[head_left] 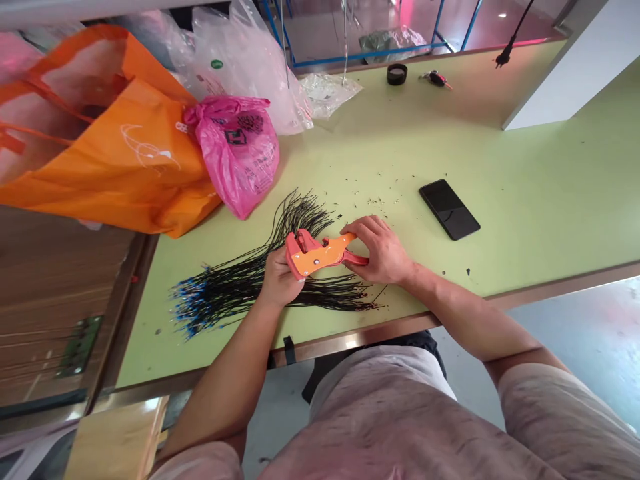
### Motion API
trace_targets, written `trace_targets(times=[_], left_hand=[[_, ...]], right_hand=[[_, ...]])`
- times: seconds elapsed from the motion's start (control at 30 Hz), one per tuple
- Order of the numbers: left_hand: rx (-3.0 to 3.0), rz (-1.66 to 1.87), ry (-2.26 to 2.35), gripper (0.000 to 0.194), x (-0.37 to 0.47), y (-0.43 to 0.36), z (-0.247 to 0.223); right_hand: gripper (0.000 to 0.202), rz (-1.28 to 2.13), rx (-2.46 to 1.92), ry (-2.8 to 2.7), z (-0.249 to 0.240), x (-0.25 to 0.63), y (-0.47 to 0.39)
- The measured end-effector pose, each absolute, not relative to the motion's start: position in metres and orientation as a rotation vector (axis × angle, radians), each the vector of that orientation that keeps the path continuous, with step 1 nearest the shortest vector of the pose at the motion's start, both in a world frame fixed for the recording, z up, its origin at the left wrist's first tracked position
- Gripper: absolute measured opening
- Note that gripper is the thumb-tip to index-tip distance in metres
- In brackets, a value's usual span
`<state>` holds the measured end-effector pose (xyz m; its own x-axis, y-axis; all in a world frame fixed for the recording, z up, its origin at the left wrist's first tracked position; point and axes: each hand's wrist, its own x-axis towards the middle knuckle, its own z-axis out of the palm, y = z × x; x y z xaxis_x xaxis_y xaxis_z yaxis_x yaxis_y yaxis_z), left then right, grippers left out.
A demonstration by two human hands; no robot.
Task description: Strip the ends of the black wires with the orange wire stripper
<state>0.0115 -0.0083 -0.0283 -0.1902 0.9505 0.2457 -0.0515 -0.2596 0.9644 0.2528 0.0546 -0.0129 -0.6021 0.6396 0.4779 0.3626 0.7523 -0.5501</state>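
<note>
An orange and red wire stripper (325, 257) is gripped by its handles in my right hand (383, 252), with the jaw end pointing left. My left hand (281, 279) is closed right beside the stripper's head, its fingertips partly hidden behind the tool. What those fingers pinch does not show clearly. Under and around my left hand lies a bundle of thin black wires (240, 290), blue and shiny at their left ends. One group of wires (305, 213) fans out beyond the stripper, and another group (335, 293) runs right, with coppery tips, below it.
A black phone (450, 209) lies to the right on the green table (540, 193). Small scraps (376, 201) are scattered beyond my hands. An orange bag (140, 153) and a pink plastic bag (243, 150) stand at the left. Farther back are a black ring-shaped object (397, 74) and keys (437, 79).
</note>
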Motion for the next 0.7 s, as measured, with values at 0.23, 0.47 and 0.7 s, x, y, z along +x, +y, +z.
trace_targets(times=[0.23,0.47,0.7], left_hand=[[1.326,1.555,1.181,0.042,0.005,-0.015,-0.031],[1.17,1.59,1.227,0.046,0.015,-0.016,-0.02],[1.223,1.601,1.268,0.045,0.011,-0.018,-0.025]], right_hand=[[0.043,0.442,-0.784,-2.3,-0.011,0.254,0.053],[0.04,0.338,-0.754,-2.29,-0.007,0.254,0.05],[0.039,0.381,-0.796,-2.286,-0.004,0.253,0.048]])
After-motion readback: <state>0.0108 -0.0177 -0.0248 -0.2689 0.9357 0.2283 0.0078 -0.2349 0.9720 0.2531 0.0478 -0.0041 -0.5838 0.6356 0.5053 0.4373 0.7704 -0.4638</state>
